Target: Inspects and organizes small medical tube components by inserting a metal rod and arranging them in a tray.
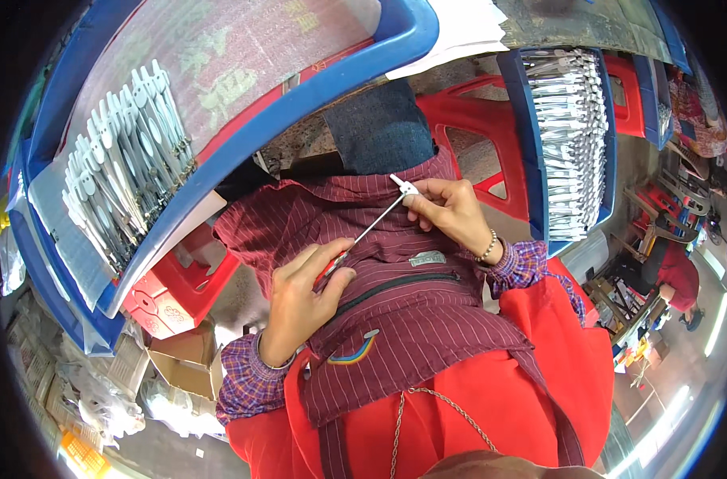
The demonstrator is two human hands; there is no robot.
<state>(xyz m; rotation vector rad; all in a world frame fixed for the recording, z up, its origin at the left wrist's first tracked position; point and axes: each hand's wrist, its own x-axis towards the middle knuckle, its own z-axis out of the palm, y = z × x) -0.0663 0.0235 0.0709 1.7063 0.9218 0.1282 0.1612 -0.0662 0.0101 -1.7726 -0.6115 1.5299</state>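
Note:
My left hand point(309, 294) is closed around the red handle of a slim screwdriver-like tool point(373, 227) with a straight metal shaft. The shaft slants up to the right, and its far end meets a small white plastic piece point(406, 188). Between thumb and fingers of my right hand point(449, 209) that white piece is pinched, a narrow prong sticking out past the fingertips. Both hands are above my lap, over a maroon striped apron point(395, 307). Whether the shaft sits inside the white piece or only touches it, I cannot tell.
At the left, a blue tray point(331, 68) holds a row of long, pale handled pieces point(124, 152). Another blue bin point(536, 152) at the right is packed with similar white pieces point(572, 144). Red stools point(479, 120) stand beneath. An open cardboard box point(184, 359) sits lower left. Someone in red is far right.

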